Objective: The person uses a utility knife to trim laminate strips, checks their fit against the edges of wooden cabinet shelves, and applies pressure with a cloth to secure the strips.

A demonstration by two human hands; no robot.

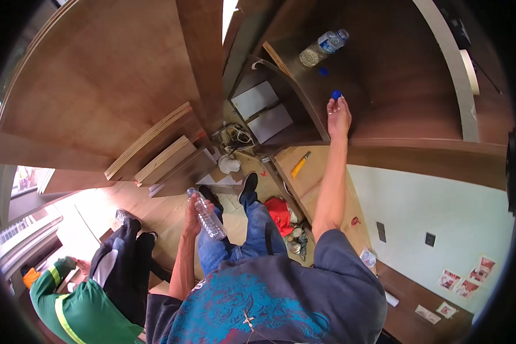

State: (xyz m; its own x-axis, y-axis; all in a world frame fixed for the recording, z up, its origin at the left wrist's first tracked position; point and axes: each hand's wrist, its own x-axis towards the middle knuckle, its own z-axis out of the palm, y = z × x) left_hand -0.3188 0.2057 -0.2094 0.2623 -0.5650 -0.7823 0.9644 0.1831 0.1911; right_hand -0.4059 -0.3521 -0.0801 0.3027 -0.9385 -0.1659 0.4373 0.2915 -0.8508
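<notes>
My left hand (193,215) is wrapped round a clear plastic bottle (210,219), which I hold tilted beside my left leg. No label shows on it. My right arm stretches forward over the dark brown wooden shelf (407,109). Between the fingertips of my right hand (339,119) is a blue bottle cap (336,94). Farther along the same surface is another clear bottle (322,49) with a blue label, partly filled with something pale. Between it and my right hand shows a small blue spot (324,71); whether it is another cap or a reflection, I cannot tell.
A yellow-handled tool (300,165) lies on a pale wooden board. Stacked wooden panels (166,149) stand ahead on the left. Near my feet are a red cloth (277,215) and tangled cables (235,136). At lower left sits a person in a green top (86,309).
</notes>
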